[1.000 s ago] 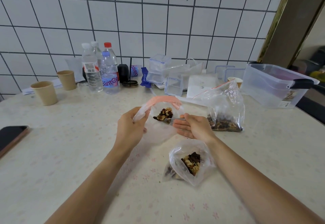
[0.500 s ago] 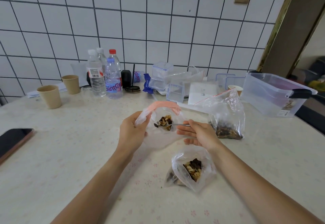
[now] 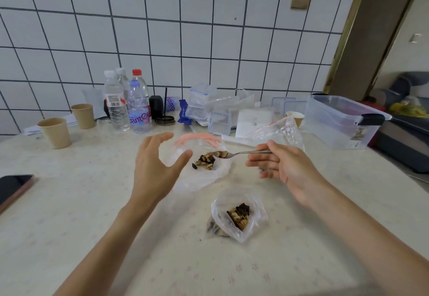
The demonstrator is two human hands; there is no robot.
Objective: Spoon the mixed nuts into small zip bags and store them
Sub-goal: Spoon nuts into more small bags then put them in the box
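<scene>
A small clear zip bag with a pink zip strip lies on the table, a heap of mixed nuts inside its mouth. My left hand hovers just left of the bag with fingers spread, holding nothing. My right hand pinches the handle of a metal spoon, whose bowl rests over the nuts at the bag's mouth. A second small bag with nuts sits nearer me. The large supply bag stands behind my right hand.
Water bottles and paper cups stand at the back left. Small clear boxes sit at the back centre, a large clear storage bin at the right. A phone lies at the left edge.
My left hand has let go of the zip bag, which now lies on the table. The nuts have left the spoon and sit in the bag. The spoon has drawn back right.
</scene>
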